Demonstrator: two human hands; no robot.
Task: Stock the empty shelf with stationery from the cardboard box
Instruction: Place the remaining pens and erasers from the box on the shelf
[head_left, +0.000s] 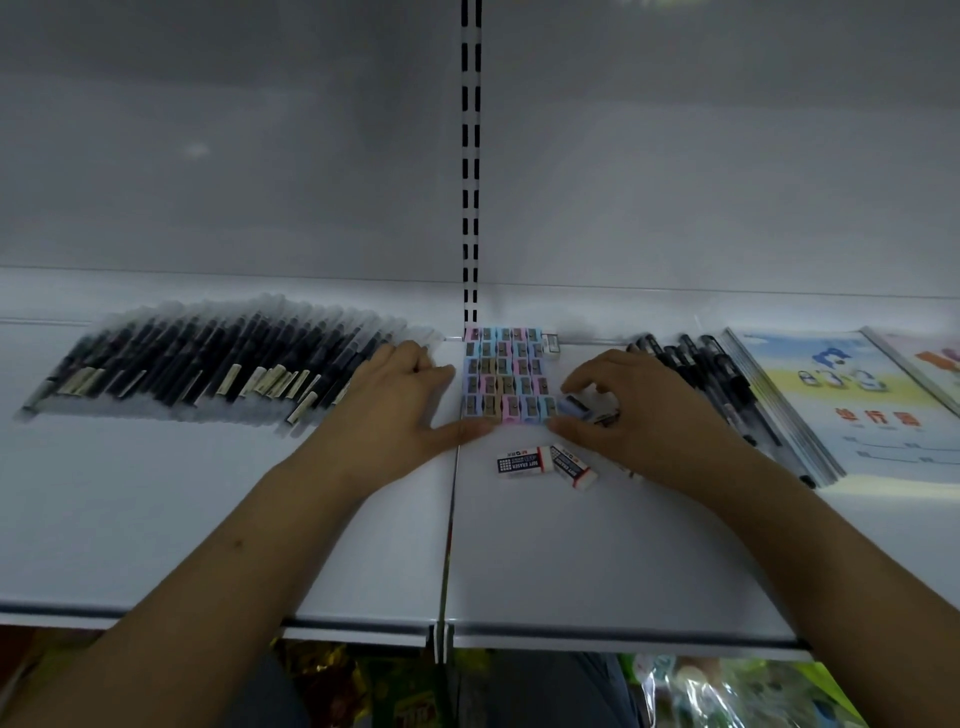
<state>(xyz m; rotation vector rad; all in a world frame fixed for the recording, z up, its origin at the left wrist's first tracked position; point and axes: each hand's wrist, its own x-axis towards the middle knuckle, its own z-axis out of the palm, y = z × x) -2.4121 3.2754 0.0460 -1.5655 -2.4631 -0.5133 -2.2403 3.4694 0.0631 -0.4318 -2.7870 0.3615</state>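
Note:
A white shelf carries the stationery. A block of small pastel pencil sharpeners lies in neat rows at its middle. My left hand lies flat against the block's left side, thumb along its front edge. My right hand pinches a white eraser at the block's front right corner, with more small items half hidden beneath the palm. Two sleeved erasers lie loose just in front of the block. The cardboard box is out of view.
A wide row of black pens in clear wrappers fills the left of the shelf. More black pens and exercise books lie at the right. A slotted upright splits the back panel. Packaged goods show below the shelf edge.

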